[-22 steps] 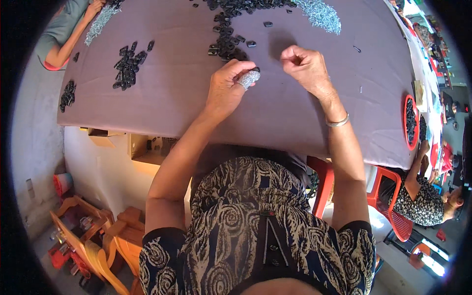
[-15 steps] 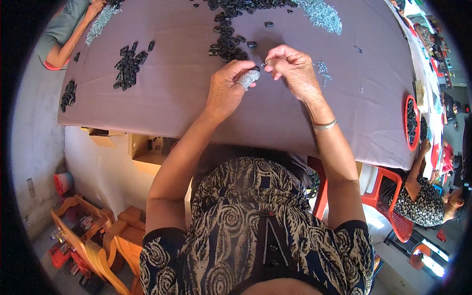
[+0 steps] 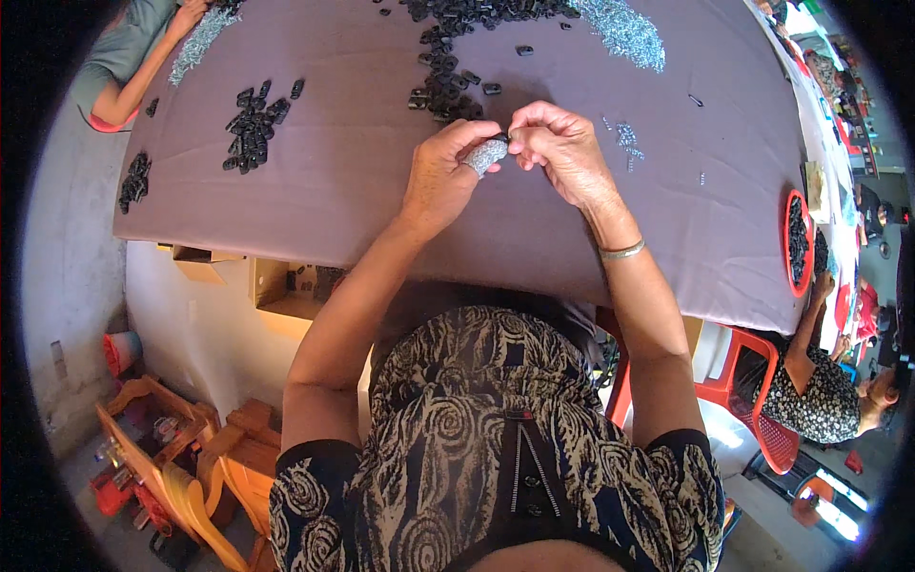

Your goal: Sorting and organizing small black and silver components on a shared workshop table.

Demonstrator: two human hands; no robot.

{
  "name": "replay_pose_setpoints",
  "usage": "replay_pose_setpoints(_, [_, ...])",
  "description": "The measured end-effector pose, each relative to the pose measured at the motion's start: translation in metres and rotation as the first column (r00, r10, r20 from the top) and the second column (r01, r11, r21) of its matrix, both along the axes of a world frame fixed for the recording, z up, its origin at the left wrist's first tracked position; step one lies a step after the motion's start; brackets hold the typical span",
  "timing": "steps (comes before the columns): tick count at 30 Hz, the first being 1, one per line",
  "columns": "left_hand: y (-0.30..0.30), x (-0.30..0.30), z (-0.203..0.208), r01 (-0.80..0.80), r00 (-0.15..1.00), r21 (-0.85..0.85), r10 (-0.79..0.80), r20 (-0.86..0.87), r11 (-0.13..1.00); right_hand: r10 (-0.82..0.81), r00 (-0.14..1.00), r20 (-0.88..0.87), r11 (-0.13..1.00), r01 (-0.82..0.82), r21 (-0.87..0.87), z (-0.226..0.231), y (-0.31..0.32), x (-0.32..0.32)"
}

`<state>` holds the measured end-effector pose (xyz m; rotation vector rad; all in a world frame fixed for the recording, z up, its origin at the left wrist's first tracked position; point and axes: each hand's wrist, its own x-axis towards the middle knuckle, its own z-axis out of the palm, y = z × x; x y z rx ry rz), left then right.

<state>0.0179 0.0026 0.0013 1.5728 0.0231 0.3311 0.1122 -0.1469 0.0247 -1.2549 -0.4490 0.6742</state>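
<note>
My left hand [image 3: 440, 176] is closed on a small black plastic part [image 3: 503, 137], mostly covered by fingers. A silvery grey wrap [image 3: 485, 155] surrounds one of its fingers. Against that part, my right hand [image 3: 564, 157] pinches with thumb and forefinger; whatever lies between the tips is too small and hidden to name. Both hands are raised over the brown tablecloth [image 3: 362, 181]. Just beyond them lies a trail of similar black parts [image 3: 444, 71]. To the right of my right hand is a little scatter of tiny silver springs [image 3: 627, 140].
Heaps of black parts [image 3: 486, 10] and silver pieces [image 3: 624, 36] lie at the far side. More black parts [image 3: 253, 133] sit left. A red basket [image 3: 791, 205] stands at the right edge. Co-workers sit at far left, by an arm [image 3: 143, 86], and at right in a patterned shirt [image 3: 815, 396].
My right hand has moved slightly left and down, bringing its pinched fingertips from a small gap up to the black part. My left hand has stayed nearly in place.
</note>
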Motion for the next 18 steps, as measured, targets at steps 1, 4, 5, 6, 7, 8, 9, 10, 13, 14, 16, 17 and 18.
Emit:
replay_pose_setpoints(1, [0.0, 0.0, 0.0, 0.0, 1.0, 0.002, 0.0, 0.003, 1.0, 0.004, 1.0, -0.006, 1.0, -0.004, -0.006, 0.0, 0.0, 0.0])
replay_pose_setpoints(4, [0.0, -0.001, 0.001, 0.01, 1.0, 0.006, -0.01, 0.003, 1.0, 0.047, 0.996, -0.071, 0.999, -0.047, 0.005, -0.001, -0.002, 0.001])
replay_pose_setpoints(5, [0.0, -0.001, 0.001, 0.021, 1.0, 0.016, -0.021, -0.002, 1.0, 0.085, 0.988, -0.132, 0.996, -0.083, 0.021, -0.001, -0.003, 0.001])
replay_pose_setpoints(6, [0.0, -0.002, 0.001, 0.03, 1.0, 0.024, -0.03, -0.008, 0.999, 0.087, 0.988, -0.128, 0.996, -0.085, 0.022, 0.002, -0.003, 0.0])
replay_pose_setpoints(7, [0.001, -0.002, 0.0, 0.028, 1.0, 0.026, -0.028, -0.005, 0.999, 0.091, 0.979, -0.184, 0.996, -0.092, 0.006, 0.005, -0.003, -0.001])
replay_pose_setpoints(8, [0.001, -0.002, -0.002, 0.051, 0.998, 0.004, -0.051, 0.025, 0.999, 0.094, 0.967, -0.239, 0.995, -0.1, -0.011, 0.008, -0.003, -0.002])
replay_pose_setpoints(9, [0.001, -0.002, -0.002, 0.074, 0.996, -0.018, -0.073, 0.055, 0.997, 0.097, 0.967, -0.235, 0.995, -0.102, -0.01, 0.012, -0.004, -0.003])
replay_pose_setpoints(10, [0.002, -0.002, -0.001, 0.071, 0.996, -0.016, -0.07, 0.058, 0.997, 0.105, 0.958, -0.266, 0.991, -0.123, -0.052, 0.016, -0.005, -0.004])
replay_pose_setpoints(13, [0.003, -0.004, 0.003, 0.114, 0.992, 0.066, -0.117, 0.044, 0.991, 0.143, 0.936, -0.321, 0.98, -0.179, -0.085, 0.017, -0.01, 0.001])
replay_pose_setpoints(14, [0.002, -0.003, 0.005, 0.118, 0.993, 0.012, -0.118, 0.028, 0.993, 0.172, 0.922, -0.347, 0.975, -0.211, -0.077, 0.017, -0.011, 0.002])
replay_pose_setpoints(16, [0.001, -0.004, 0.007, 0.118, 0.993, -0.044, -0.117, 0.013, 0.992, 0.169, 0.925, -0.339, 0.975, -0.206, -0.077, 0.017, -0.01, 0.0])
replay_pose_setpoints(17, [0.0, -0.005, 0.007, 0.133, 0.991, -0.071, -0.133, 0.001, 0.989, 0.164, 0.929, -0.333, 0.977, -0.2, -0.077, 0.018, -0.009, -0.001])
replay_pose_setpoints(18, [0.001, -0.005, 0.007, 0.146, 0.989, -0.098, -0.148, -0.01, 0.984, 0.168, 0.929, -0.331, 0.976, -0.204, -0.078, 0.017, -0.009, -0.001])
